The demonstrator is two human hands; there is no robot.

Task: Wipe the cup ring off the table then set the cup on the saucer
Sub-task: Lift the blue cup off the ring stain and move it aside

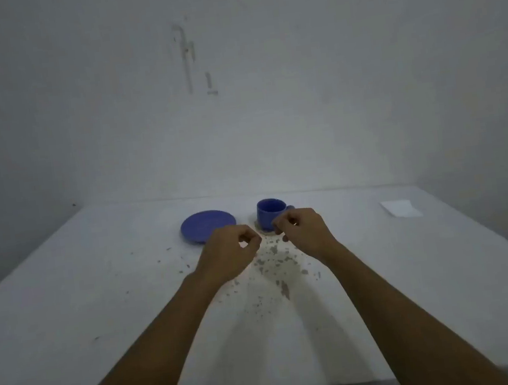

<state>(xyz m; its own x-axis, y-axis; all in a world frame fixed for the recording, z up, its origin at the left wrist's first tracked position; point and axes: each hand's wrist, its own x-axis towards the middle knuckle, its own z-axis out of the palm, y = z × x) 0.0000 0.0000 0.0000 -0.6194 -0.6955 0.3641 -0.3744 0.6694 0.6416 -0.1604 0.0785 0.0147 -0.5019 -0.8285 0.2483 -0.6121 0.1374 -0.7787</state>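
Note:
A blue cup [268, 213] stands upright on the white table [101, 304], its handle pointing right. A brownish ring [258, 227] shows at its base. A flat blue saucer [207, 224] lies to the cup's left, a small gap apart. My left hand [228, 254] hovers in front of the saucer with fingers curled shut, holding nothing visible. My right hand [303, 234] is just in front of the cup, partly hiding its handle, fingers curled in; nothing shows in it. Brown specks and stains [278, 264] are scattered on the table between and below my hands.
A white folded paper or tissue [401, 208] lies at the far right of the table. A marked grey wall [235, 99] rises directly behind the table's far edge. The table's near edge runs along the bottom of the view.

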